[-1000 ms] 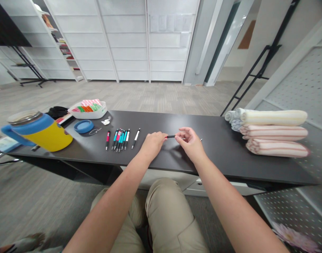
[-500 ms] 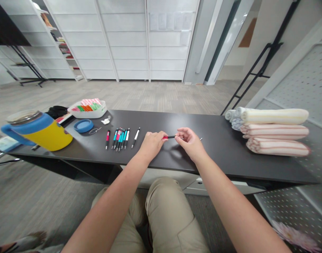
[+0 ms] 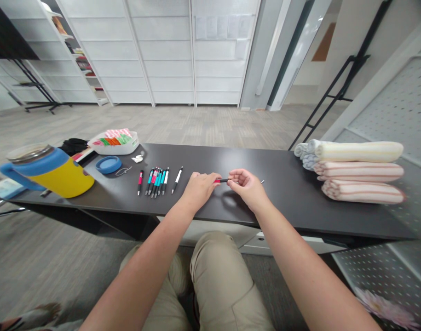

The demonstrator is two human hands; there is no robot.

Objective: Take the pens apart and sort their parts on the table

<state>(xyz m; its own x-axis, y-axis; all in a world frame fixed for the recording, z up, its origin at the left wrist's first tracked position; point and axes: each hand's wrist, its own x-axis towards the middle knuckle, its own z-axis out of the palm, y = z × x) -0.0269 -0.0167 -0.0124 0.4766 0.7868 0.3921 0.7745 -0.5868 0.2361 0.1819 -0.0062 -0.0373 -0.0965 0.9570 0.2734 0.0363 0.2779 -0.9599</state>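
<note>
Over the middle of the desk, my left hand [image 3: 200, 189] is closed around the red barrel of a pen [image 3: 223, 180]. The pen lies level, its black end pointing right. My right hand [image 3: 249, 187] pinches that black end between thumb and fingertips, with the other fingers curled. A thin pale tip [image 3: 262, 181] shows just past my right hand; I cannot tell whether it is held or lies on the desk. Left of my hands, several click pens [image 3: 157, 182] in red, teal and white lie side by side. A white pen [image 3: 177, 179] rests apart, nearest my left hand.
On the left of the dark desk [image 3: 282, 202] stand a yellow and blue jug [image 3: 63, 172], a blue lid [image 3: 108, 164], a crumpled white scrap [image 3: 137, 158] and a white basket [image 3: 127, 147] with colourful packets. Rolled towels [image 3: 362, 172] are stacked at the right end.
Almost nothing differs. My right hand has shifted very slightly left, towards my left hand, and less of the pen's black end shows between them.
</note>
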